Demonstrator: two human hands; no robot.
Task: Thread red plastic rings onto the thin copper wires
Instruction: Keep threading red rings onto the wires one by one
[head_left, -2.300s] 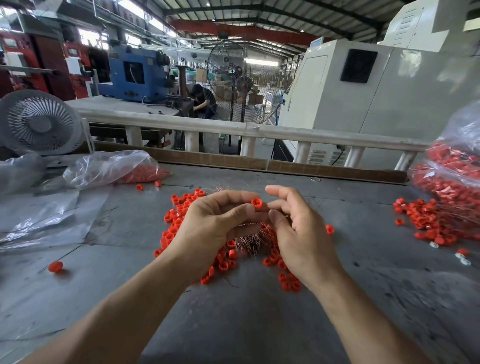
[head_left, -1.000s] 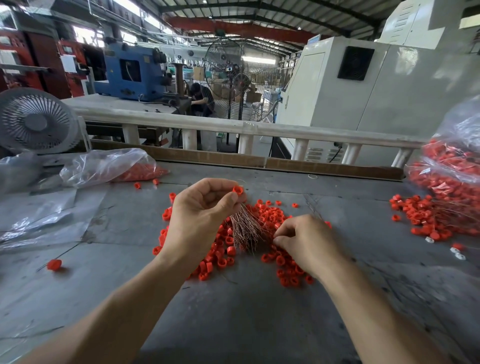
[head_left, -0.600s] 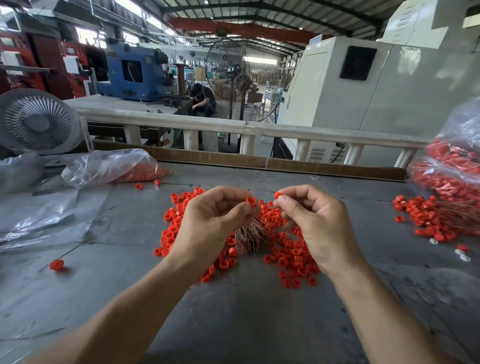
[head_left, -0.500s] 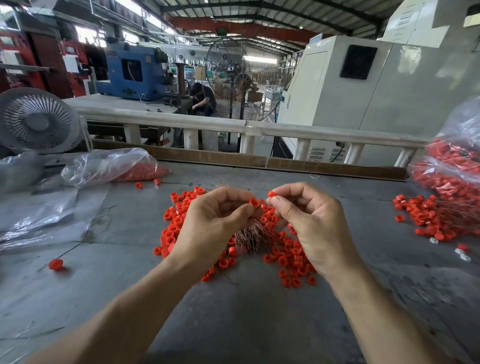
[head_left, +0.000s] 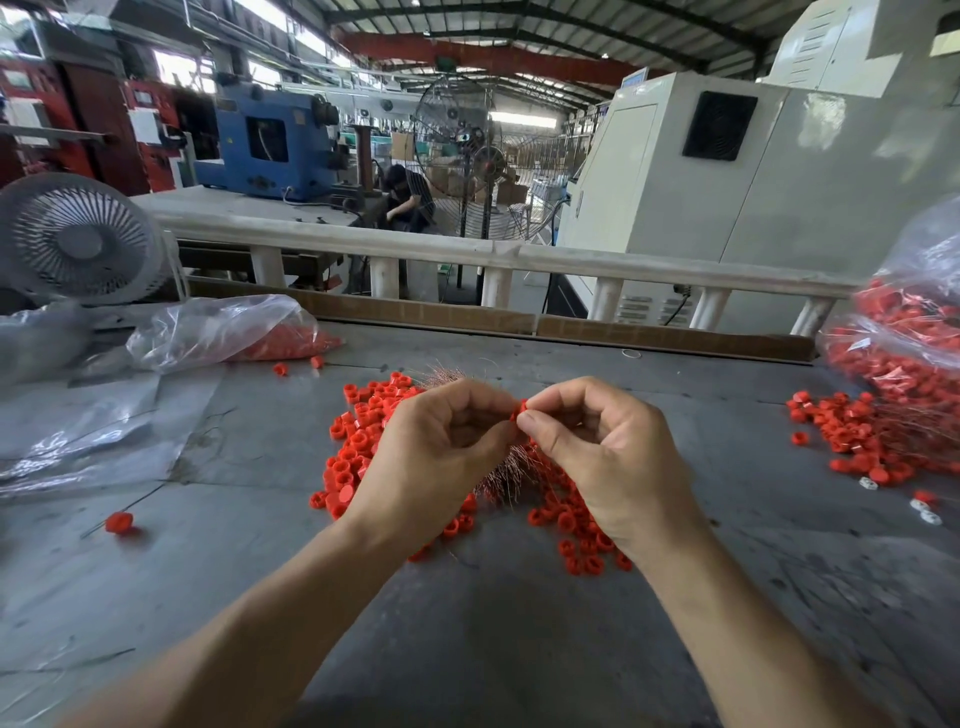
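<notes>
Our left hand (head_left: 431, 457) and right hand (head_left: 602, 452) meet fingertip to fingertip, both pinching one red ring (head_left: 519, 410) above the ring pile (head_left: 358, 452) on the tabletop (head_left: 467, 649); the copper wires (head_left: 506, 473) bristle beneath; we'd best steady the ring, then feed one wire straight through its hole.

Two bare forearms, no sleeves, bare left hand (head_left: 431, 457), bare right hand (head_left: 613, 457)

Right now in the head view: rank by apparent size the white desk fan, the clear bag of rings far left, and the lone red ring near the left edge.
1. white desk fan
2. clear bag of rings, close to the fan, so unsure
3. lone red ring, plainly smallest
</notes>
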